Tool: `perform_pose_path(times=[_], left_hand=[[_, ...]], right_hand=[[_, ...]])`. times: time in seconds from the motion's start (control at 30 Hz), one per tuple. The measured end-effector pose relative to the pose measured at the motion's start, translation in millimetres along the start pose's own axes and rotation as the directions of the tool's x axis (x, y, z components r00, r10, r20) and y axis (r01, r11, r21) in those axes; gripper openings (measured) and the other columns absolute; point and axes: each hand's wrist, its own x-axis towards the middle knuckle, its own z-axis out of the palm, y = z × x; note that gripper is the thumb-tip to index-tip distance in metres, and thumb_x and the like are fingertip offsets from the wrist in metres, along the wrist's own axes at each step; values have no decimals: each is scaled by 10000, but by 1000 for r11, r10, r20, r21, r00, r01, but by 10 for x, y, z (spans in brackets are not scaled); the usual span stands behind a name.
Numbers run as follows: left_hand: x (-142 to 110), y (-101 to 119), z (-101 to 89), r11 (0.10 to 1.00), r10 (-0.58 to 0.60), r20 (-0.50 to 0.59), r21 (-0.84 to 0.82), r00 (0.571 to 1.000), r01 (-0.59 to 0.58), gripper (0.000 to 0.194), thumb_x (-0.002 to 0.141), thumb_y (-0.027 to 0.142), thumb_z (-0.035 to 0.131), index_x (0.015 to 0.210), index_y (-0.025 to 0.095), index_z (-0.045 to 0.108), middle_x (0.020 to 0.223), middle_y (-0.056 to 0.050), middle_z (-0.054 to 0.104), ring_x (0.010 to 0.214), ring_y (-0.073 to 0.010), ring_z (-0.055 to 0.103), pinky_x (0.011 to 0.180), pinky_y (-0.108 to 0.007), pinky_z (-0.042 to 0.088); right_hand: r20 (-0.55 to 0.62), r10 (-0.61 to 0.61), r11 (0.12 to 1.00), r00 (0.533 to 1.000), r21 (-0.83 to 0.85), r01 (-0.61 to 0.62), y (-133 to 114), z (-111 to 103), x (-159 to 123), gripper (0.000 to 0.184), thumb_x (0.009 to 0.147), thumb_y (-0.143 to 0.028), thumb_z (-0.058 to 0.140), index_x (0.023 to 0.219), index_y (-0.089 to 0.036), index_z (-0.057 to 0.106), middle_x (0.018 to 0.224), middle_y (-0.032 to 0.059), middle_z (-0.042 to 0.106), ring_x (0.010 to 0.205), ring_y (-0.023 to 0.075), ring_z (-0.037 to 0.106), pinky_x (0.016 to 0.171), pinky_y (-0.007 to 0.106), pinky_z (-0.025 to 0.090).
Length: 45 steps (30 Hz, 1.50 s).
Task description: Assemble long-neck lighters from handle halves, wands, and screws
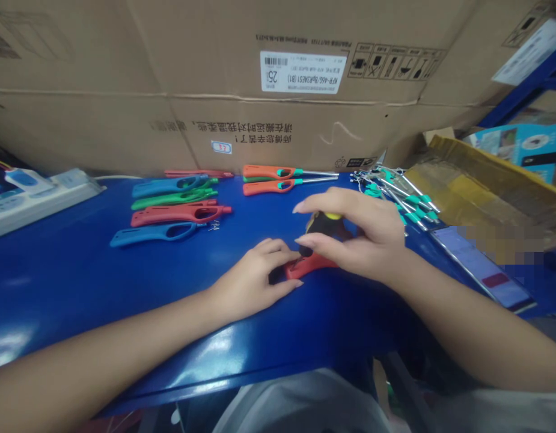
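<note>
My left hand (259, 276) is closed on the end of a red lighter handle (311, 264), keeping it on the blue table. Above the same handle, my right hand (363, 234) curls around a short black-and-yellow screwdriver (323, 225). Its lower end meets or nearly meets the red handle; the exact contact is hidden. My right thumb and index finger stand apart on the near side of the tool. Behind my hands lie two orange lighters (271, 186) with metal tubes, with a green one partly hidden between them.
Several blue, green and red lighter handles (169, 213) lie in a row at left. Metal lighter tubes with green parts (410, 198) are heaped at right, near a phone (480, 267) and an opened carton (489, 186). A power strip (43, 198) sits far left. A cardboard wall (192, 66) closes the back.
</note>
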Motion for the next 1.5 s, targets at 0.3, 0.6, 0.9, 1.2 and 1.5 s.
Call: perform_pose_path(times=[0.3,0.6,0.9,1.2,1.5], left_hand=[[11,16,-4,1000,-11,7,5,1000,11,231,902,295,741,1105,186,719,1053,-74,692,991,-252,659,912,-423,549],[6,21,-1,1000,-24,4,-3,1000,24,184,910,309,727,1049,190,708,1047,-66,682,1026,-256,650,942,-434,545],[-1,14,14,999,-33,-4,-17,999,33,151,908,290,726,1009,183,695,1028,-62,682,965,-236,650,873,-396,547],[11,31,-3,1000,-10,7,0,1000,10,199,916,282,724,1092,191,708,1028,-60,665,957,-233,638,893,-410,541],[-2,-1,32,1000,-21,-11,-2,1000,20,137,900,273,740,983,171,705,983,-57,665,937,-231,651,855,-384,541]], right_hand=[[47,4,1000,999,7,-5,-55,-3,-2,258,1013,-290,613,1250,-200,662,959,23,767,792,130,715,764,250,585],[124,-27,994,992,104,14,-55,-16,39,314,1056,-233,465,1329,-179,610,1151,79,749,1017,169,706,895,319,580],[152,-47,997,987,60,38,-149,9,7,366,1063,-224,416,1402,-170,543,1176,81,729,1039,165,695,873,299,579],[38,-114,973,993,-199,120,-76,18,-12,297,1050,-338,527,1283,-192,640,902,31,743,810,147,709,708,254,562],[55,-61,996,997,-59,65,-120,14,46,227,993,-219,628,1212,-191,678,1019,42,771,920,148,711,808,265,578]])
